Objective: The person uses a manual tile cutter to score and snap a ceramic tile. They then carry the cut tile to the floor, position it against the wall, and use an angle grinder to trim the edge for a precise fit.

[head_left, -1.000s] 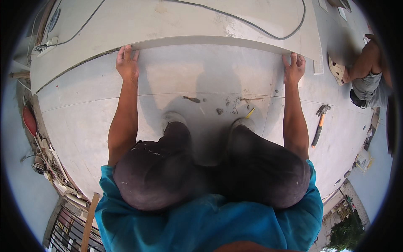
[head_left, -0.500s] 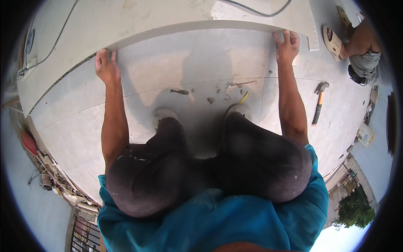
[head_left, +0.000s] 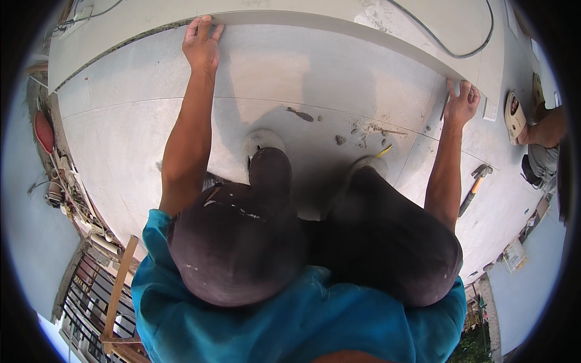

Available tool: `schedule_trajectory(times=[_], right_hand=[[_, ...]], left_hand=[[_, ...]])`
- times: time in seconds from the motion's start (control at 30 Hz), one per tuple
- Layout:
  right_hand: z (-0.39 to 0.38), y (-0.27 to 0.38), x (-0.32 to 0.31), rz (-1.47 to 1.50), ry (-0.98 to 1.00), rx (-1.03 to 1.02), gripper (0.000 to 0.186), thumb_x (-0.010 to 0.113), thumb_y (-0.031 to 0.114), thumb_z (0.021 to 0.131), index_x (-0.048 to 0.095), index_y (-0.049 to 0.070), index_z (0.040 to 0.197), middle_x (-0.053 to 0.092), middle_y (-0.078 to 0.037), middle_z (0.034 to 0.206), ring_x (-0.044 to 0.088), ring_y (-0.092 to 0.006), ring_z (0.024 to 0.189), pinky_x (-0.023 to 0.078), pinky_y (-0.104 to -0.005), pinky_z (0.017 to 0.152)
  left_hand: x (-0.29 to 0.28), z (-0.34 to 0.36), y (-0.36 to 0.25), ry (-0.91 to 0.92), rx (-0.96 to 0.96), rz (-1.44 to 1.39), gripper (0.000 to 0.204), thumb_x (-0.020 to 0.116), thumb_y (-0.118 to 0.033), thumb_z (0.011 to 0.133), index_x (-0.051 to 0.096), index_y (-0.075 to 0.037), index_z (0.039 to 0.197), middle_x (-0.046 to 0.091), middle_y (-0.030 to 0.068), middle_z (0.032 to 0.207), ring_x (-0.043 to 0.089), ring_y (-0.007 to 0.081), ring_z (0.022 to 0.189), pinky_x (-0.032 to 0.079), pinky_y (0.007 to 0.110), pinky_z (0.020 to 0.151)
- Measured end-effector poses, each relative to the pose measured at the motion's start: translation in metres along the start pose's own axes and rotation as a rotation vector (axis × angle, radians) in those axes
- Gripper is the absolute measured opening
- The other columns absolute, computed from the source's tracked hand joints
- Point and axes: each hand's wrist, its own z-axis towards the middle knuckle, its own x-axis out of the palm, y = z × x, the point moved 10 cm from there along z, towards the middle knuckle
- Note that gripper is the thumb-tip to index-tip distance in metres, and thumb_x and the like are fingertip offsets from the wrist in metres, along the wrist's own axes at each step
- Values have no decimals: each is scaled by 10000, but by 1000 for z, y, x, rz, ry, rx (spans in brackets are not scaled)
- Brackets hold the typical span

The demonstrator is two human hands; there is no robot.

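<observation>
A large pale slab, like a big tile (head_left: 284, 17), spans the top of the head view, its front edge toward me. My left hand (head_left: 203, 45) grips that edge at the left, fingers bent over it. Further right, my right hand (head_left: 462, 104) has its fingers curled at the same edge, near the slab's right corner. What the fingers do beneath the slab is hidden. Left of my left hand, a dark rough gap (head_left: 130, 49) runs under the slab's edge. A dark cable (head_left: 466, 56) lies across the slab.
On the tiled floor (head_left: 139, 121) between my feet and the slab lie mortar crumbs (head_left: 340, 140) and a yellow tool (head_left: 384, 151). A hammer (head_left: 475, 189) rests right of my right arm. Another person's sandalled foot (head_left: 515, 118) is at the right. A red basin (head_left: 43, 132) stands far left.
The view has turned, so the slab tilts down to the right in the picture. Both hands remain at the slab's edge, and my knees have shifted slightly.
</observation>
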Motion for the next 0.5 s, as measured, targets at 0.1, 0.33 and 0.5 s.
schedule_trajectory(times=[0.1,0.33,0.5], right_hand=[[-8,1,5,-33,8,16,427,629,51,938,387,-49,1274,434,-183,1247,503,-266,1162,582,-508,960],[-35,1,-10,0,9,47,409,611,21,929,406,-54,1275,440,-191,1270,521,-276,1183,581,-490,967],[-72,15,-11,-95,12,29,362,609,53,949,422,-60,1237,497,-173,1213,571,-249,1130,561,-462,1003]], left_hand=[[-3,-1,-8,8,4,49,271,694,-106,922,551,23,1113,558,67,1057,565,178,1020,508,515,1044],[-34,-19,-4,39,-6,42,265,704,-105,917,576,11,1119,568,79,1072,577,191,1043,520,504,1034],[-56,-31,-11,19,-3,32,250,705,-115,921,589,-1,1110,598,76,1119,583,178,1076,490,461,1059]])
